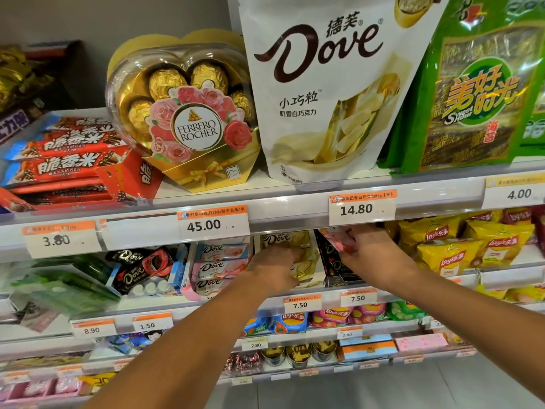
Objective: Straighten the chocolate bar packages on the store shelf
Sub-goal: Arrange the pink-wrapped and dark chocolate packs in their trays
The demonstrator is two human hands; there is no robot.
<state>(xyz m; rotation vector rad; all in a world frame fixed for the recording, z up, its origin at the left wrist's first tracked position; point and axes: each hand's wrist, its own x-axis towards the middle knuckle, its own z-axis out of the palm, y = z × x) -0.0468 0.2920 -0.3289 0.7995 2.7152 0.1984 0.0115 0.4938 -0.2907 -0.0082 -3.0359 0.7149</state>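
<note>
On the second shelf (333, 293) from the top, behind its front edge, both hands reach into the rows of Dove chocolate bars. The left hand (272, 268) lies over the white-and-gold Dove bar packages (287, 240), fingers curled down onto the stack; whether they actually grip a bar cannot be told. These bars lie flat, long axis running across the shelf, logo facing up. The right hand (370, 247) pinches a pink wrapped bar (336, 240), tilted, its far end hidden under the 14.80 price tag (362, 208). Beside it the black Dove bars (336, 271) run front to back, partly covered by the wrist. Pink Dove bars (219, 267) sit left, stacked crosswise.
</note>
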